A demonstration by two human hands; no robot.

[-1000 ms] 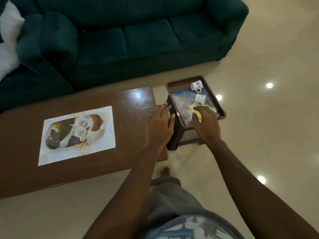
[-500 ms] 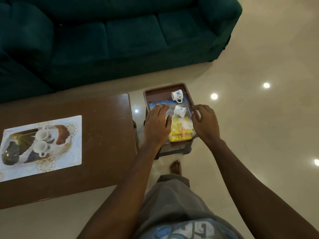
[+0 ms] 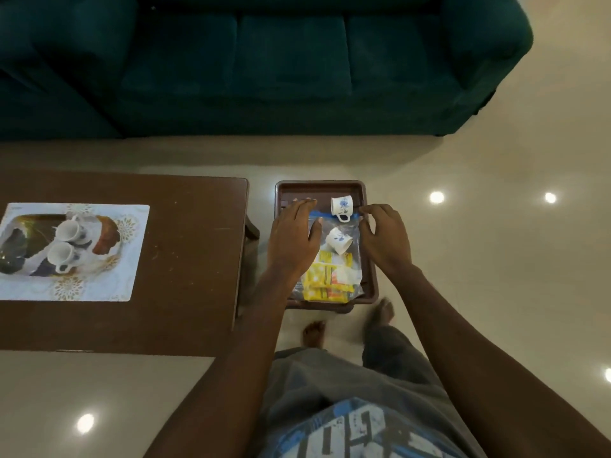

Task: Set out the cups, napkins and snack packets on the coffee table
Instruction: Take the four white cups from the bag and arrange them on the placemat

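Note:
A brown tray [image 3: 297, 192] sits on a low stool just right of the coffee table [image 3: 188, 246]. In it lies a clear zip bag [image 3: 355, 247] with a blue seal, holding yellow snack packets [image 3: 322, 282]. Two white cups with blue flowers lie on their sides on the bag, one far [image 3: 342, 206] and one near [image 3: 339, 239]. My left hand [image 3: 292, 239] lies flat along the bag's left edge, fingertips at the seal. My right hand [image 3: 385, 236] pinches the right end of the seal.
On the coffee table a patterned placemat [image 3: 125, 279] carries two white cups [image 3: 67, 231] [image 3: 62, 254]. A dark green sofa [image 3: 281, 61] stands behind, with a strip of tiled floor between. My bare feet [image 3: 314, 333] are just in front of the tray.
My view has swung right, putting the tray in the centre. Both hands slid up the sides of the bag to its blue seal. The right fingers have closed on the seal's corner.

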